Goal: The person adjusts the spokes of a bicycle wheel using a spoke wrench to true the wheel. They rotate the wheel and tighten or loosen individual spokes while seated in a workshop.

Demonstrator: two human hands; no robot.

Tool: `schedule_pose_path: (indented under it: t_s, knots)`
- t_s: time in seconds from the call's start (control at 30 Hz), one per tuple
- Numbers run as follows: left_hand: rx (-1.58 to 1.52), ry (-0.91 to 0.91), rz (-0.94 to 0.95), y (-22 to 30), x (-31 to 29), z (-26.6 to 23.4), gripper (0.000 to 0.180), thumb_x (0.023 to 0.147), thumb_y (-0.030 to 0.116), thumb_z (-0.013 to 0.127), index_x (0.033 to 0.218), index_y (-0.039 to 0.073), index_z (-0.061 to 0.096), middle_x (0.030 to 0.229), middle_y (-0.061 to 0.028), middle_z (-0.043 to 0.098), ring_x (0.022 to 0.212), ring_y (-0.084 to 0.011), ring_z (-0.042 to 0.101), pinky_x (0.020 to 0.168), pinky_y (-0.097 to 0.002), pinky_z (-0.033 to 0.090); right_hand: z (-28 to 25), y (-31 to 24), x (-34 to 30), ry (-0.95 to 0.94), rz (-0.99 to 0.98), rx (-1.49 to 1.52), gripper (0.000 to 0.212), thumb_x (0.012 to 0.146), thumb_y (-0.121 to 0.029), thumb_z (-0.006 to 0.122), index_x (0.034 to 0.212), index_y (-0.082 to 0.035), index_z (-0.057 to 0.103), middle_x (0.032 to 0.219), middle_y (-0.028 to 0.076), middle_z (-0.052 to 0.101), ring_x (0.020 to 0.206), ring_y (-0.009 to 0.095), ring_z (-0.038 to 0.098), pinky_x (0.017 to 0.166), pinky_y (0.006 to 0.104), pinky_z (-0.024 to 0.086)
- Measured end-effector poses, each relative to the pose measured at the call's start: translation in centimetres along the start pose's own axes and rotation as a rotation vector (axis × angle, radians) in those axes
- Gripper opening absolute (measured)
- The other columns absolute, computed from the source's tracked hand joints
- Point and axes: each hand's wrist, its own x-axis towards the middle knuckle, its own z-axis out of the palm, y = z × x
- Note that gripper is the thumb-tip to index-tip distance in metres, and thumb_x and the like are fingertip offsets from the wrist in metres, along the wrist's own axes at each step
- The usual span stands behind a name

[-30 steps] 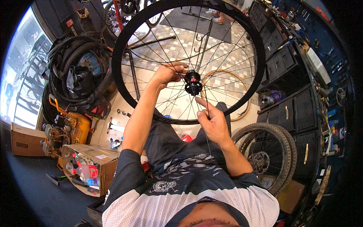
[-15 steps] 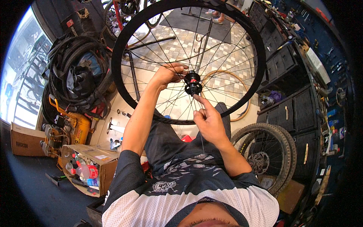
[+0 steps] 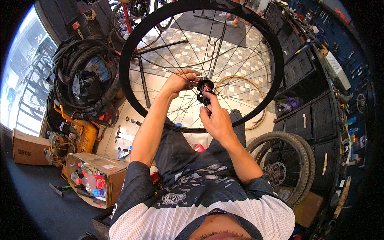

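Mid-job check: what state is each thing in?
Spoked bicycle wheel: upended, spokes running to its hub
Left hand: beside hub, grip unclear
Right hand: index fingertip at hub, grip unclear
Cardboard box: open, bottles inside
Knobbly tyres: upright
Lower drawers: look shut
Yellow compressor: running or off, unclear

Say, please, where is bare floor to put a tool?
Bare blue floor shows below the black-and-green tool, left of the bottle-filled box. Through the wheel, bare checkered tiles show below the dark mat, left of the hooked stand. Crowded: the tire pile, and the hub by the left hand and right hand.
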Motion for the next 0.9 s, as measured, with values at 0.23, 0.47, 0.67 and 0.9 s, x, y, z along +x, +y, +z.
schedule_pose_path:
  t_s: [0.23, 0.47, 0.67, 0.9]
  knots:
    - [-0.035, 0.001, 0.031, -0.3, 0.1, 0.0, 0.017, 0.100, 0.015, 0.068, 0.114, 0.007, 0.075, 0.100, -0.0059, 0.080, 0.084, -0.0147, 0.075, 0.072, -0.0295, 0.058, -0.4, -0.2, -1.2, 0.001, -0.048, -0.066, 0.046, 0.098, -0.018, 0.061, 0.138, 0.005, 0.058, 0.076, 0.027, 0.069, 0.072, 0.047, 0.070, 0.069, 0.0557, 0.053]
    - [-0.013, -0.010, 0.016, 0.3, -0.1, 0.2, 0.021, 0.098, 0.012, 0.064, 0.115, 0.005, 0.074, 0.103, -0.0074, 0.079, 0.085, -0.0164, 0.075, 0.076, -0.0319, 0.059, -0.6, 0.1, -1.2, -0.001, -0.093, -0.124, 0.044, 0.099, -0.017, 0.060, 0.138, 0.004, 0.060, 0.077, 0.028, 0.070, 0.071, 0.047, 0.069, 0.069, 0.0559, 0.053]
    - [-0.002, 0.001, 0.012, 0.4, -0.1, 0.2, 0.019, 0.099, 0.015, 0.065, 0.112, 0.008, 0.078, 0.100, -0.0049, 0.079, 0.086, -0.0142, 0.075, 0.070, -0.0280, 0.058, -1.3, 0.4, -0.4, -0.009, -0.129, -0.120, 0.041, 0.098, -0.016, 0.061, 0.135, 0.003, 0.061, 0.077, 0.028, 0.070, 0.071, 0.047, 0.069, 0.068, 0.0560, 0.053]
    - [-0.015, -0.009, 0.059, -0.4, 0.0, 0.0, 0.027, 0.098, 0.010, 0.060, 0.119, -0.001, 0.074, 0.107, -0.0116, 0.077, 0.091, -0.0202, 0.073, 0.083, -0.0340, 0.060, 0.0, 0.5, 3.1, 0.095, -0.002, -0.110, 0.027, 0.096, -0.022, 0.071, 0.112, -0.001, 0.065, 0.080, 0.019, 0.071, 0.073, 0.038, 0.071, 0.066, 0.0478, 0.052]
